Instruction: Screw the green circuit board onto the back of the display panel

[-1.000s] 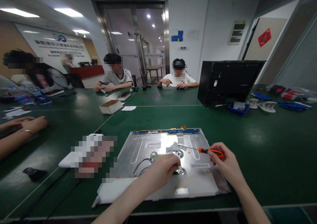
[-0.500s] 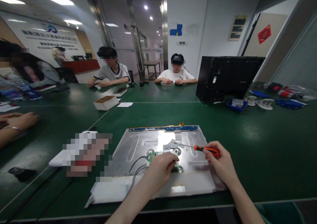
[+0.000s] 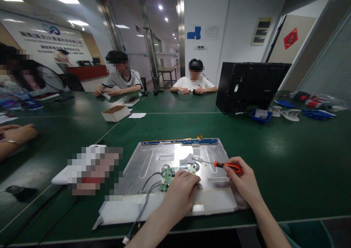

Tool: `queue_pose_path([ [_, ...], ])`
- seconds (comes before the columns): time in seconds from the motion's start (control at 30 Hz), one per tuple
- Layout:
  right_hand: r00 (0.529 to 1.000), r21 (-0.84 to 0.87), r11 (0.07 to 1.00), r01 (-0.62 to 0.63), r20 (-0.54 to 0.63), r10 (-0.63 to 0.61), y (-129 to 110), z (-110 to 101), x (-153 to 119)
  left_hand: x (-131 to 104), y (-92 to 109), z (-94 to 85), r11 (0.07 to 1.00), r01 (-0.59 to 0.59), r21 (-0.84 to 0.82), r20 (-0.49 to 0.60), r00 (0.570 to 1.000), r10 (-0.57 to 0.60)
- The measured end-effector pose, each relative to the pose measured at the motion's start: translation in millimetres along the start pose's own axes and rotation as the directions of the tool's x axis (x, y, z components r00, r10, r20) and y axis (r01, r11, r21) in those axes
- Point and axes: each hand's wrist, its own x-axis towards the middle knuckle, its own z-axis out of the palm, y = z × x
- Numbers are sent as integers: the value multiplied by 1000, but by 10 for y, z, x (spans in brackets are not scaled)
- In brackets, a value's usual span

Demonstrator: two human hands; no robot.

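Panel [image 3: 137,167] lies flat on the tabletop [image 3: 274,167], along the front edge around its middle, with the green board [image 3: 171,173] on its back, part hidden under the left hand [image 3: 182,189]. Left fingers bent and close together over the board's right part; can't tell if they pinch anything, fingertips hidden. Right hand [image 3: 244,176], by the panel's right edge, has thumb and fingers clamped on the handle of the screwdriver [image 3: 219,164], shaft pointing left over the panel; can't tell if the tip touches the grey film [image 3: 186,159]. For good handling, judging from this: light pressure from the left hand, ideally on the board's edges rather than its parts, shaft kept low and controlled so the tip doesn't scratch metal or nick film, cables [image 3: 149,193] kept slack, since a tug could strain their connector. Materials: panel is thin shiny metal, roughly rectangular, with long rounded pressed grooves and round recesses near the board; board is rigid, dotted with small parts; cables are thin, grey and dark, curving toward the front edge; blue strip [image 3: 186,142] is narrow and stepped; white sheet [image 3: 117,211] looks smooth, matte, flexible; screwdriver handle is orange and black, shaft slim metal
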Motion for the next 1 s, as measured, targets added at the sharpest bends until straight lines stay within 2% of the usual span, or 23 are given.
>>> queue_pose_path([
  [0.3,999,21,999,-28,18,28,32,4,-7,-67,-3,-21,999,-11,-52,-10,1000,10],
  [0.5,1000,-1,1000,20,-7,-20,-38,2,3,-76,-14,-25,1000,13,-18,-26,1000,-13],
  [0.73,997,7,997,71,9,-71,-145,18,4,-71,-41,64,988,-99,116,-65,992,107],
  [0.87,994,24,994,111,16,-111,-257,29,60,-104,-31,45,980,-151,127,-96,982,164],
  [1.0,985,-16,985,174,12,-174,-406,41,160,-154,-18,2,980,-153,126,-105,980,167],
])
